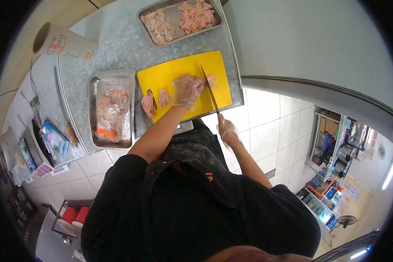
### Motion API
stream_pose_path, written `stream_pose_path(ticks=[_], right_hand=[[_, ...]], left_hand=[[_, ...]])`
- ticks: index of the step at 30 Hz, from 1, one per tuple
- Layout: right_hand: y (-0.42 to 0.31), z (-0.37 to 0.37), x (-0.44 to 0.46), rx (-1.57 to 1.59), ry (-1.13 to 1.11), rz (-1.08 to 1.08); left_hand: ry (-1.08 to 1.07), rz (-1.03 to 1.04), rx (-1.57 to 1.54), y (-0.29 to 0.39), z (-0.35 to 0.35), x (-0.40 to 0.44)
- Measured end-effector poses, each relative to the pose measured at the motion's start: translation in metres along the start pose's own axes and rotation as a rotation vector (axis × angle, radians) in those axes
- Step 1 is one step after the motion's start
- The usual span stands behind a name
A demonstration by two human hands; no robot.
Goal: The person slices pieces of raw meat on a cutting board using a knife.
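Observation:
On a yellow cutting board (209, 100), my left hand (187, 91) in a clear plastic glove presses down on a piece of raw meat (199, 82), its fingers curled over it. My right hand (226, 130), also gloved, is wrapped round the handle of a long knife (209, 88). The blade lies across the board just right of my left hand, against the meat. A small pale cut piece (212, 81) sits on the far side of the blade. Two more pinkish pieces, a larger one (148, 105) and a smaller one (163, 98), rest at the board's left side.
Behind the board stands a metal tray (177, 40) with two heaps of cut meat. At the left, a deep metal tray (91, 111) holds a plastic bag (111, 111) of meat. A large paper roll (65, 41) lies farther back. A grey panel (310, 48) borders the counter's right side.

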State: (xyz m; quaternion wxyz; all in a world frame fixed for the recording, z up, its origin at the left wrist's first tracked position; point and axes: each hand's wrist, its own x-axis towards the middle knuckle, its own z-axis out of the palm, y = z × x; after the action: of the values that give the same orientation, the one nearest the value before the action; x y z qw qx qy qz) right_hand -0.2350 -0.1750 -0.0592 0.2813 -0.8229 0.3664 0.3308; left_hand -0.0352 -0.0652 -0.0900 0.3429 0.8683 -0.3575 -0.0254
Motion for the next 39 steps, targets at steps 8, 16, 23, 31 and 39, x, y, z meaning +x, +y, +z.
stream_pose_path(ticks=[8, 16, 23, 31, 39], right_hand=[[0.021, 0.014, 0.001, -0.148, 0.036, -0.080], [-0.008, -0.002, 0.048, -0.237, 0.262, -0.373], [-0.007, -0.007, -0.021, 0.115, 0.129, 0.055], [-0.069, -0.005, 0.025, 0.078, 0.154, -0.200], [-0.014, 0.015, -0.021, 0.007, -0.017, 0.090]], left_hand=[[-0.049, 0.006, -0.049, -0.009, 0.003, -0.002], [-0.008, 0.045, -0.046, -0.013, 0.008, -0.009], [-0.023, 0.042, -0.069, -0.006, -0.047, -0.028], [-0.052, 0.016, -0.055, -0.025, -0.033, -0.034], [-0.118, -0.080, 0.061, -0.024, -0.036, -0.031]])
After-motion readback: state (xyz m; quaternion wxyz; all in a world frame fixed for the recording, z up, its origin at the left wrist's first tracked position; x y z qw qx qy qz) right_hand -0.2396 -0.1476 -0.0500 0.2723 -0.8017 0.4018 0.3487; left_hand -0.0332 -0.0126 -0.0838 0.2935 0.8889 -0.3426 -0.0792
